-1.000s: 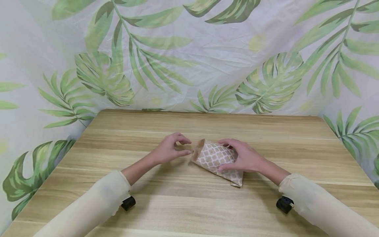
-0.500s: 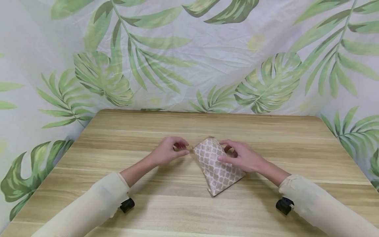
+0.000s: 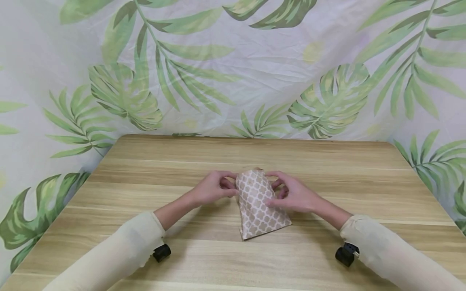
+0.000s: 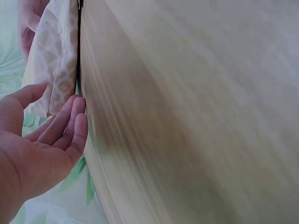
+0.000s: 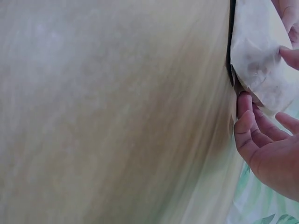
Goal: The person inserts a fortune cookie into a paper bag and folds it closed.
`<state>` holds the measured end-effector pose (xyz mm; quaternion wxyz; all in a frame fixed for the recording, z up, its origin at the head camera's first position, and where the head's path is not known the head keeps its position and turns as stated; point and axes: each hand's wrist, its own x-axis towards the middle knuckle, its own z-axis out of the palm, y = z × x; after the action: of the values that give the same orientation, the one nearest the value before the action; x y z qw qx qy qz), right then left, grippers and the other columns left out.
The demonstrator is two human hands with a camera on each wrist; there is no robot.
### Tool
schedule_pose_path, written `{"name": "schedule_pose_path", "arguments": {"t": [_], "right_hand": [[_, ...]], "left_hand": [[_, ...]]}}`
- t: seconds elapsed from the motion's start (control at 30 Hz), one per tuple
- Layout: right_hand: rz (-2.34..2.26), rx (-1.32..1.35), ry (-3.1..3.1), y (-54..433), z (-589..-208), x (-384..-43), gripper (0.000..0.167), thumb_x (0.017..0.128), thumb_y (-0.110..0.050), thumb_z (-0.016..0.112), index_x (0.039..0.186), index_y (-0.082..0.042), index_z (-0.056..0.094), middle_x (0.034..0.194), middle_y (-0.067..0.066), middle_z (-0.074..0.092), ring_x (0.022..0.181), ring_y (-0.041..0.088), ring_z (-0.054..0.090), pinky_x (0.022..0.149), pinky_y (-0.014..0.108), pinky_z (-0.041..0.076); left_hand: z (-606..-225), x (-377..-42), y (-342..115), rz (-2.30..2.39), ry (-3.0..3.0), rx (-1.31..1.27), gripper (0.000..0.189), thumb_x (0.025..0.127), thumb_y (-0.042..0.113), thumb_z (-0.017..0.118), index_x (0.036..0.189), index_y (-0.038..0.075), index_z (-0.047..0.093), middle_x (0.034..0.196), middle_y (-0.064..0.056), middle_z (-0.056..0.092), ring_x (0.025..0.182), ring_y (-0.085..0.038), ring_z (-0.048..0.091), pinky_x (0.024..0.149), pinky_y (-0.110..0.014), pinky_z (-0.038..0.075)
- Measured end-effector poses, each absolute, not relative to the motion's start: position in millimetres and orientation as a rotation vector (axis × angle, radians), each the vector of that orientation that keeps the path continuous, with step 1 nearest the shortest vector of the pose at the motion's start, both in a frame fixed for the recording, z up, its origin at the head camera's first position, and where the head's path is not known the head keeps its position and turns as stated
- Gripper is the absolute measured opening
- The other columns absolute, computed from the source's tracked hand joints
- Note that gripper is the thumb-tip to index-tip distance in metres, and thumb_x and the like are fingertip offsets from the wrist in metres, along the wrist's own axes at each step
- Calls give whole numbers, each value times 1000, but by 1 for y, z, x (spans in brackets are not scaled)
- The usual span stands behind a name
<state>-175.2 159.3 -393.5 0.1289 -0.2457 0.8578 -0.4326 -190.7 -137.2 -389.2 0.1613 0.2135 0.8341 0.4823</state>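
Observation:
A paper bag (image 3: 256, 206) with a tan and white lattice pattern lies on the table, its narrower end pointing to the back. My left hand (image 3: 216, 186) holds the bag's left edge near that end, thumb toward me and fingers bent. On the other side my right hand (image 3: 296, 193) grips the right edge, its thumb on the patterned face and its fingers curled at the side. In the left wrist view, the bag (image 4: 58, 60) stands between thumb and fingers. The right wrist view has the fingertips right at the underside of the bag (image 5: 261, 56).
The wooden table (image 3: 164, 169) ends at a back edge against a leaf-printed cloth (image 3: 225, 81). Black wrist cameras hang under the left sleeve (image 3: 120, 246) and right sleeve (image 3: 389, 246).
The paper bag has swung round, its open end going from the left to the back and its wide end coming toward me. My left hand has moved right onto its edge.

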Motion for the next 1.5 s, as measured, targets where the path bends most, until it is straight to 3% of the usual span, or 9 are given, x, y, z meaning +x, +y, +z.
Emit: {"name": "schedule_pose_path", "arguments": {"t": [0.27, 0.47, 0.67, 0.87, 1.1, 1.33, 1.5], "right_hand": [[-1315, -648, 2484, 157, -394, -174, 83, 87, -22, 86, 154, -7, 40, 123, 24, 63, 87, 21, 69, 76, 34, 59], [-1361, -617, 2478, 157, -393, -175, 83, 90, -17, 83, 157, -5, 35, 124, 27, 61, 87, 25, 71, 70, 34, 60], [-1402, -609, 2464, 157, -392, -176, 85, 91, -16, 82, 158, -5, 32, 126, 28, 59, 85, 24, 71, 68, 34, 60], [-1509, -657, 2428, 154, -390, -178, 87, 87, -5, 82, 158, -7, 33, 127, 30, 55, 86, 27, 72, 64, 38, 61], [-1570, -725, 2444, 152, -384, -181, 91, 83, 1, 83, 158, -6, 32, 129, 30, 54, 95, 33, 72, 77, 34, 62], [-1624, -770, 2456, 150, -378, -180, 91, 82, 4, 83, 158, -4, 33, 131, 32, 53, 102, 39, 70, 79, 38, 62], [-1648, -828, 2495, 149, -376, -180, 91, 80, 7, 83, 157, -3, 35, 133, 32, 51, 108, 43, 67, 80, 41, 63]], "left_hand": [[-388, -191, -131, 1438, 2353, 637, 70, 91, 7, 80, 149, -7, 44, 110, -17, 73, 100, -28, 73, 86, -35, 60], [-388, -190, -126, 1538, 2306, 596, 80, 89, 6, 81, 156, 3, 38, 121, -25, 66, 97, -31, 74, 80, -38, 62], [-387, -189, -122, 1604, 2282, 532, 89, 88, 4, 82, 160, 8, 31, 126, -24, 60, 92, -29, 74, 80, -46, 62], [-380, -190, -117, 1638, 2342, 567, 97, 83, 5, 87, 161, 12, 30, 128, -24, 58, 92, -31, 74, 76, -40, 63], [-375, -194, -113, 1677, 2404, 672, 105, 76, -2, 90, 161, 10, 29, 126, -25, 56, 91, -32, 74, 79, -39, 62], [-373, -195, -110, 1716, 2502, 778, 103, 73, -4, 91, 159, 7, 35, 124, -23, 56, 84, -27, 72, 75, -38, 62], [-371, -192, -109, 1640, 2651, 944, 99, 74, 0, 93, 156, 5, 38, 127, -23, 57, 85, -27, 71, 78, -37, 62]]}}
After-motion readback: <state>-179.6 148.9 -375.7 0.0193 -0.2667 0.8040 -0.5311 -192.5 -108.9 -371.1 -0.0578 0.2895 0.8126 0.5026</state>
